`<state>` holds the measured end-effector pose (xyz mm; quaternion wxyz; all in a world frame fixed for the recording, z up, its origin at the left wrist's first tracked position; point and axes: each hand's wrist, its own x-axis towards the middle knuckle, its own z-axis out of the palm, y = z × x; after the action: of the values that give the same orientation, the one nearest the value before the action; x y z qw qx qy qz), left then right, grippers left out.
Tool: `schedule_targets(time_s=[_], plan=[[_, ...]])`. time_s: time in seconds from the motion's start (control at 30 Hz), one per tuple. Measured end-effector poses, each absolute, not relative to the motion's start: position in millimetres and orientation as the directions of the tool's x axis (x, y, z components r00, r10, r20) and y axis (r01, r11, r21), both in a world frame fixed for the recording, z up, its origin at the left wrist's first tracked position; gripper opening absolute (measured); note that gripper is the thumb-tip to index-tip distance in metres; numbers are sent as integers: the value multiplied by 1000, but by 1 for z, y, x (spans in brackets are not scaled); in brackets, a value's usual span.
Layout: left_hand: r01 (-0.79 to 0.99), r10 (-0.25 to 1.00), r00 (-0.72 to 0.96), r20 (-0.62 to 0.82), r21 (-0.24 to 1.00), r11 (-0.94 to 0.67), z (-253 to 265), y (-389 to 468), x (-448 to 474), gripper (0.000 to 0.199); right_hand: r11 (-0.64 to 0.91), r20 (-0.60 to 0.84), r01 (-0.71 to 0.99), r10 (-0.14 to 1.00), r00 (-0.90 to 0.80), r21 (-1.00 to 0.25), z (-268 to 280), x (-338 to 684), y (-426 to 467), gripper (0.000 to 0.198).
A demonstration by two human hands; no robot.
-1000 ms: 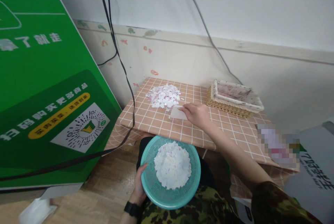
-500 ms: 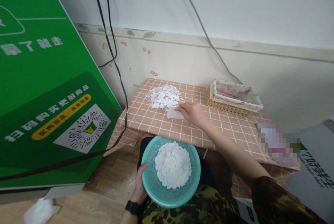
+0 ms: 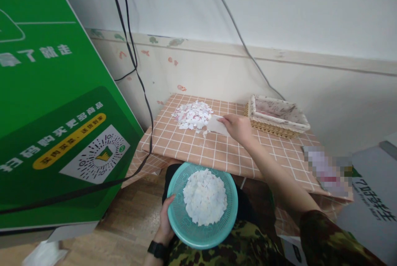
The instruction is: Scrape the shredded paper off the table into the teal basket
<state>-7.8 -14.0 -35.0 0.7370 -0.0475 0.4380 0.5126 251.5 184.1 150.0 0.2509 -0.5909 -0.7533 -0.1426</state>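
Note:
My left hand (image 3: 166,218) grips the left rim of a teal plastic basket (image 3: 202,239), which rests on my lap below the table edge. Inside it lies a heap of small white paper scraps (image 3: 205,197). Over the table, my right hand (image 3: 238,127) pinches a flat white scraper card (image 3: 217,125) between thumb and fingers. The card's left edge is at the right side of a loose pile of torn paper pieces (image 3: 192,115), white with some pink. A few stray bits lie just in front of that pile.
A wicker basket with a cloth lining (image 3: 277,117) stands at the table's back right. The table (image 3: 186,146) wears a brown checked cloth. A green printed panel (image 3: 62,92) rises on the left, with a black cable (image 3: 145,96) hanging before it. A grey box (image 3: 372,187) stands right.
My right hand has moved the card a little to the right and away from me, along the pile's right side. My left hand keeps its hold on the teal basket.

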Motion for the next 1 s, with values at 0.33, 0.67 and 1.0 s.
schedule_targets(time_s=[0.33,0.67,1.0], plan=[[-794,727,72,-683,402,456,-43,-16,-10,22,204,484,979,858,-172,-13,146,235,183,44],[-800,715,57,-697,396,450,-39,-16,-10,19,227,426,972,874,-233,68,156,223,188,43],[-788,700,68,-711,393,475,-39,-16,-10,21,261,425,965,870,-252,37,153,214,191,44]])
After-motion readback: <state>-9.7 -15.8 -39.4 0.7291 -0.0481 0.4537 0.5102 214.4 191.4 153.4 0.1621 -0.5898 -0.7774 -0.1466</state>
